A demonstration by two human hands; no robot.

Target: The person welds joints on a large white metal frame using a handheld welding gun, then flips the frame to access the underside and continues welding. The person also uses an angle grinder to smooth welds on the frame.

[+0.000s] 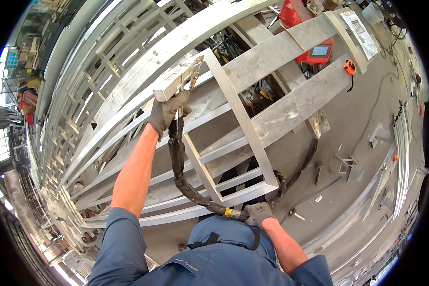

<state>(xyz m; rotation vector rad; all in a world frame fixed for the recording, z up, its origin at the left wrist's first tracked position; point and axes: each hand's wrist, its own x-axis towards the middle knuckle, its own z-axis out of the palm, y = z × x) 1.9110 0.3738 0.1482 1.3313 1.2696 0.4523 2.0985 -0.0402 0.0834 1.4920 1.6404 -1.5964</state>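
Note:
My left hand [169, 113], in a grey work glove, is closed around a welding torch. Its brass-coloured front end [194, 78] points up and away, beside a pale rectangular box-section piece [169, 86]. From that hand a thick black-sheathed torch cable [178, 164] hangs down and curves right across my front. My right hand [259, 214], also gloved, is closed around this cable near a yellow band [229, 212]. Between my hands and beyond lies a welded aluminium frame [238, 112] of square bars, resting across wide metal beams [300, 97].
A red device with a screen [319, 51] and an orange tape measure [350, 67] are at the far right. A hammer [319, 172], small brackets [350, 164] and long metal profiles [403, 157] lie on the floor. Rows of metal frames [114, 62] fill the left.

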